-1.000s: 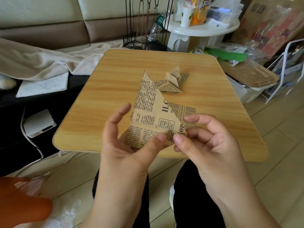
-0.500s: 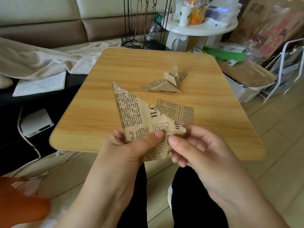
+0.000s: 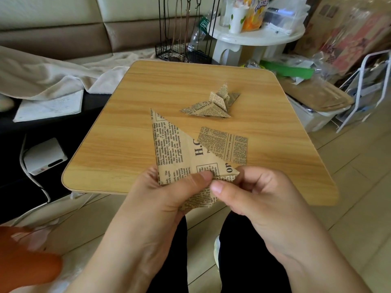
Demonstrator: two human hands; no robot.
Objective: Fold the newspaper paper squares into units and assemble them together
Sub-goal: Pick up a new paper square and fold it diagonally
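A tan newspaper-print sheet folded into a triangle (image 3: 179, 151) is held above the near edge of the wooden table (image 3: 148, 98). My left hand (image 3: 169, 193) grips its lower part, thumb pressed on top. My right hand (image 3: 251, 195) pinches the triangle's right corner between thumb and fingers. Flat on the table behind the triangle lies an unfolded newspaper square (image 3: 227, 145), partly hidden by it. Farther back rests a pile of folded newspaper units (image 3: 213, 103).
A white round side table (image 3: 254, 37) with cups and packets stands behind, beside a black wire rack (image 3: 182, 51). Boxes and bags crowd the right side. A sofa with a beige blanket (image 3: 53, 77) lies to the left; a white device (image 3: 44, 155) sits below it.
The triangle tilted left and came down toward me, then steadied. My left fingers closed under it and my right fingers curled onto its right corner.
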